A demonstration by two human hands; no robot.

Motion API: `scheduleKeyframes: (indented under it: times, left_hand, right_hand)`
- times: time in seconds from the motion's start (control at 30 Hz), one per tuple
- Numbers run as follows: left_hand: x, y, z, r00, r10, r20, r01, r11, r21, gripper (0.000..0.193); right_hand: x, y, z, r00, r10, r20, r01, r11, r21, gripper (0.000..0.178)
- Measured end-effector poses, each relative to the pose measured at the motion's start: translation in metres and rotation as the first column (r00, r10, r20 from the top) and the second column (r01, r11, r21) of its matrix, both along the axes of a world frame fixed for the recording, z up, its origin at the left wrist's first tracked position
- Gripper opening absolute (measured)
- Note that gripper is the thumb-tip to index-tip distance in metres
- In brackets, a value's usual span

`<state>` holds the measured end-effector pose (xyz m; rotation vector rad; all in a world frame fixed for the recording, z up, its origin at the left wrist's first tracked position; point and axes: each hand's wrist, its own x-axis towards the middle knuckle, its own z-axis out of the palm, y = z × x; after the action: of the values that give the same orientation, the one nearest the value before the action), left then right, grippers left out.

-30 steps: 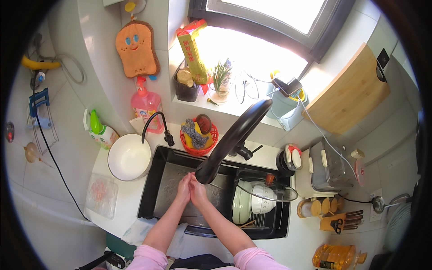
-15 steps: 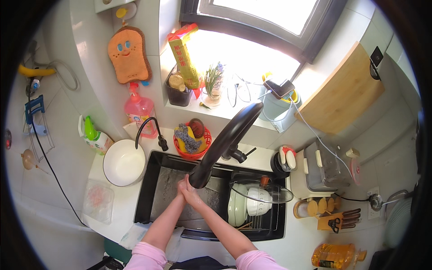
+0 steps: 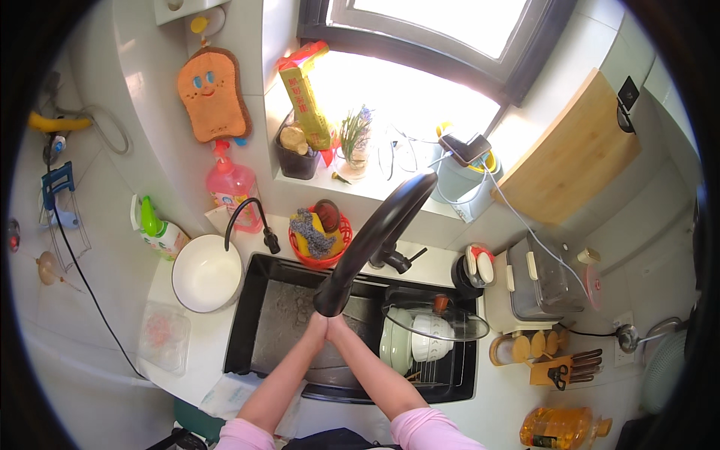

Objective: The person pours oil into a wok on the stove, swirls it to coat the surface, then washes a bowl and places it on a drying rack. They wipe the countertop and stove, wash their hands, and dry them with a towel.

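Under the spout of the black faucet (image 3: 373,244), my left hand (image 3: 318,325) and my right hand (image 3: 335,325) are side by side, touching at the wrists. The faucet head covers their fingers, so whether they are open or closed is hidden. Both bare forearms reach in over the front edge of the black sink (image 3: 241,330), with pink sleeves pushed up. Wet marks show on the basin floor. At the sink's right side, a green bowl (image 3: 394,341) and a white bowl (image 3: 431,337) stand on a rack, partly covered by a glass lid (image 3: 469,324).
Left of the sink are a white basin (image 3: 206,272) and a clear plastic box (image 3: 165,337). Behind it stand a small black tap (image 3: 271,238), a red basket (image 3: 345,234) of sponges and a pink soap bottle (image 3: 231,184). A knife block (image 3: 547,372) and oil bottle (image 3: 559,427) are at right.
My hands have moved slightly right and under the faucet head. Their fingers, pressed together in sight beside the spout before, are now hidden behind it.
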<state>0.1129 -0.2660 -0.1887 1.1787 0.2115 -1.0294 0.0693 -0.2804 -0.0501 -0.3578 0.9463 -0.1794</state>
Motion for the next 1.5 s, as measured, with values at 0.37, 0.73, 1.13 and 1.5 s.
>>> scheduleKeyframes:
  times: [0.37,0.73,1.13,1.5]
  left_hand:
    - [-0.017,0.011,0.143,0.992,-0.121,-0.026,0.120,0.993,-0.022,0.070]
    - [-0.011,0.016,0.097,0.996,-0.086,0.010,0.087,0.990,-0.112,0.052]
    - [-0.031,0.026,0.076,0.882,-0.138,-0.451,-0.065,0.912,-0.406,0.017]
    - [-0.006,0.018,0.074,0.901,-0.405,0.156,0.431,0.877,-0.213,0.020]
  right_hand:
    - [-0.007,-0.003,-0.046,0.999,-0.012,0.051,0.019,0.988,-0.150,0.058]
    - [-0.022,0.020,0.004,0.999,0.046,-0.009,-0.047,0.952,-0.304,0.062]
    - [-0.005,-0.015,-0.056,0.993,0.112,0.042,-0.073,0.846,-0.528,0.036]
    - [-0.027,-0.021,-0.034,0.791,0.317,-0.524,-0.521,-0.101,-0.848,0.059]
